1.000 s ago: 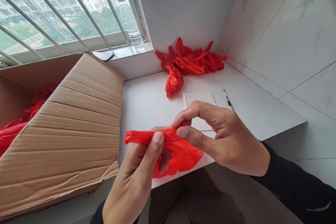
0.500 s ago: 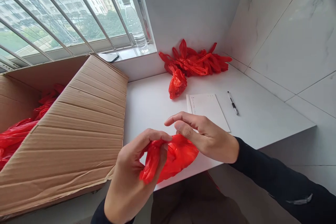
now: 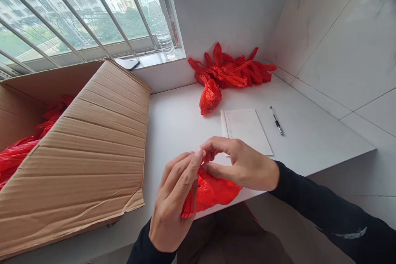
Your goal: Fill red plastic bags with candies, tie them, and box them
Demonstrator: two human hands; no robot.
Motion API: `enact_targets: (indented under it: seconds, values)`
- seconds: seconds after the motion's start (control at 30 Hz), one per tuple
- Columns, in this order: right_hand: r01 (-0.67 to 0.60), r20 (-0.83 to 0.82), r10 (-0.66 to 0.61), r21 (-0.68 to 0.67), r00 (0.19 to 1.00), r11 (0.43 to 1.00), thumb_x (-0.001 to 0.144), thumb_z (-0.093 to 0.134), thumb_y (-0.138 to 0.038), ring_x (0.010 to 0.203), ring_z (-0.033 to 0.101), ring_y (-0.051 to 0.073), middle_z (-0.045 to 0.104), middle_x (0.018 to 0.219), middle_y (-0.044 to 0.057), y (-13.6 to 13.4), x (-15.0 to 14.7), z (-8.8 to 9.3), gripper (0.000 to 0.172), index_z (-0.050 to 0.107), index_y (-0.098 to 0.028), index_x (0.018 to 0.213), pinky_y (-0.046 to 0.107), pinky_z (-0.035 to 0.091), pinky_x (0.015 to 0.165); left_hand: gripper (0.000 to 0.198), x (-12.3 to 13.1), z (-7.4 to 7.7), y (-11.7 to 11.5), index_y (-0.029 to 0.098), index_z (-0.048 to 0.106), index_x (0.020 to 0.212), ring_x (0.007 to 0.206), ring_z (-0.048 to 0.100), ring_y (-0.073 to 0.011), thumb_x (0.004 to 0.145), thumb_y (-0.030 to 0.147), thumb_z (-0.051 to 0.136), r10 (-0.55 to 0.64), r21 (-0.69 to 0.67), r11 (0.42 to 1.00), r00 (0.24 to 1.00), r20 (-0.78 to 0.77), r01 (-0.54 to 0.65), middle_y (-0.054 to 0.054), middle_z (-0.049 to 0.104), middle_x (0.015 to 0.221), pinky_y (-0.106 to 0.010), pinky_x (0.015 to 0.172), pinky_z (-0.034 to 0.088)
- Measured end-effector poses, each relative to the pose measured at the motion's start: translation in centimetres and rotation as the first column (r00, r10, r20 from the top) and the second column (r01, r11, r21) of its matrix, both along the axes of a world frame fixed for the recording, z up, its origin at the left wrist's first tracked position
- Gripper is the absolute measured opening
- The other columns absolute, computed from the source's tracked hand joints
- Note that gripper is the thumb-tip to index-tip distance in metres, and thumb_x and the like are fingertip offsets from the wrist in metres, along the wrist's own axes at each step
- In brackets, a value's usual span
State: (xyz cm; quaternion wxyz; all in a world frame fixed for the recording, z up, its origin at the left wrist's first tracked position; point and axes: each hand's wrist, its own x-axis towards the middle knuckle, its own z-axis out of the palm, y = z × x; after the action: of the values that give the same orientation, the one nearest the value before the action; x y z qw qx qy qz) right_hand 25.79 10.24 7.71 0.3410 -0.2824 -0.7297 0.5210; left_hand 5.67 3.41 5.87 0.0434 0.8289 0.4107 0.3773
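Both of my hands work one red plastic bag (image 3: 213, 192) over the near edge of the white table (image 3: 309, 140). My left hand (image 3: 175, 202) is closed around the bag's left end, fingers curled over it. My right hand (image 3: 241, 165) pinches the bag's top between thumb and forefinger, touching the left fingertips. The bag's bunched body hangs below both hands.
A large open cardboard box (image 3: 93, 148) with red bags (image 3: 18, 152) inside stands at the left. A pile of knotted red bags (image 3: 230, 72) lies at the table's back. A paper sheet (image 3: 247, 130) and a pen (image 3: 276, 121) lie mid-table. A water bottle (image 3: 161, 29) and phone (image 3: 128, 64) rest on the sill.
The bag was stretched between my hands a second ago; my hands have since come together, bunching it, and the fingertips now meet at its top.
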Motion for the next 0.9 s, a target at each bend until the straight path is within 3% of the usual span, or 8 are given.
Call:
enact_targets:
  seconds: [0.1, 0.17, 0.3, 0.4, 0.6, 0.7, 0.8, 0.9]
  values:
    - [0.096, 0.089, -0.104, 0.092, 0.991, 0.991, 0.093, 0.066, -0.025, 0.091, 0.064, 0.016, 0.07, 0.095, 0.001, -0.2, 0.7, -0.2, 0.004, 0.067, -0.02, 0.093, 0.032, 0.05, 0.085, 0.077, -0.5, -1.0, -0.8, 0.022, 0.025, 0.164, 0.149, 0.038, -0.0262, 0.095, -0.005, 0.046, 0.053, -0.051, 0.997, 0.998, -0.037, -0.055, -0.013, 0.035, 0.165, -0.035, 0.119, 0.038]
    - [0.161, 0.161, -0.181, 0.13, 0.97, 0.978, 0.095, 0.064, -0.026, 0.097, 0.064, 0.018, 0.07, 0.101, 0.003, -0.2, 1.6, -0.8, 0.005, 0.065, -0.021, 0.093, 0.031, 0.05, 0.078, 0.075, -1.3, -2.0, -1.6, 0.024, 0.024, 0.164, 0.152, 0.034, -0.0257, 0.097, -0.003, 0.043, 0.121, -0.114, 0.986, 0.993, 0.003, -0.12, -0.011, 0.029, 0.168, -0.035, 0.12, 0.037]
    - [0.321, 0.291, -0.327, 0.07, 0.899, 0.945, 0.099, 0.055, -0.031, 0.104, 0.064, 0.022, 0.069, 0.107, 0.006, -0.1, 3.9, -3.0, 0.012, 0.061, -0.022, 0.094, 0.031, 0.048, 0.066, 0.063, -3.8, -4.7, -3.4, 0.03, 0.043, 0.156, 0.145, 0.045, -0.0256, 0.099, 0.003, 0.045, 0.246, -0.201, 0.95, 0.969, 0.02, -0.237, -0.007, 0.047, 0.159, -0.038, 0.114, 0.044]
    - [0.35, 0.311, -0.322, -0.038, 0.894, 0.936, 0.101, 0.053, -0.036, 0.093, 0.064, 0.02, 0.067, 0.095, 0.003, -0.3, 4.6, -4.7, 0.017, 0.059, -0.022, 0.094, 0.035, 0.05, 0.075, 0.056, -4.7, -6.3, -4.1, 0.032, 0.051, 0.15, 0.139, 0.051, -0.0262, 0.1, 0.007, 0.048, 0.293, -0.236, 0.932, 0.955, 0.043, -0.275, -0.005, 0.058, 0.148, -0.043, 0.114, 0.044]
    - [0.375, 0.12, -0.358, -0.191, 0.926, 0.907, 0.099, 0.06, -0.045, 0.099, 0.063, 0.019, 0.066, 0.106, 0.004, -0.8, 2.9, -5.5, 0.028, 0.061, -0.022, 0.115, 0.04, 0.051, 0.098, 0.06, -2.3, -6.5, -2.3, 0.03, 0.036, 0.16, 0.146, 0.042, -0.0297, 0.103, 0.018, 0.05, 0.239, -0.204, 0.953, 0.969, 0.065, -0.222, -0.008, 0.05, 0.157, -0.049, 0.12, 0.038]
    - [0.411, 0.063, -0.406, -0.151, 0.912, 0.899, 0.102, 0.054, -0.047, 0.103, 0.064, 0.02, 0.064, 0.113, 0.006, -1.5, 1.8, -5.5, 0.026, 0.06, -0.022, 0.104, 0.042, 0.051, 0.101, 0.064, -0.7, -6.7, -1.1, 0.03, 0.032, 0.161, 0.144, 0.045, -0.0298, 0.102, 0.016, 0.051, 0.242, -0.2, 0.953, 0.968, 0.059, -0.226, -0.011, 0.052, 0.152, -0.05, 0.116, 0.043]
    - [0.445, 0.004, -0.448, -0.112, 0.894, 0.888, 0.106, 0.045, -0.041, 0.121, 0.061, 0.021, 0.06, 0.134, 0.008, -3.0, 0.2, -6.1, 0.017, 0.052, -0.025, 0.108, 0.043, 0.051, 0.105, 0.065, 0.3, -7.5, -0.5, 0.029, 0.027, 0.163, 0.148, 0.04, -0.03, 0.102, 0.013, 0.046, 0.215, -0.16, 0.963, 0.976, -0.024, -0.216, -0.012, 0.047, 0.157, -0.053, 0.119, 0.04]
    - [0.427, 0.037, -0.432, 0.105, 0.901, 0.898, 0.105, 0.043, -0.026, 0.137, 0.052, 0.023, 0.057, 0.145, 0.01, -4.7, -1.7, -7.6, 0.011, 0.049, -0.025, 0.115, 0.048, 0.046, 0.114, 0.07, 0.7, -8.9, -0.5, 0.029, 0.019, 0.165, 0.151, 0.037, -0.0288, 0.102, 0.011, 0.043, 0.171, -0.119, 0.975, 0.973, -0.152, -0.19, -0.011, 0.044, 0.161, -0.055, 0.122, 0.035]
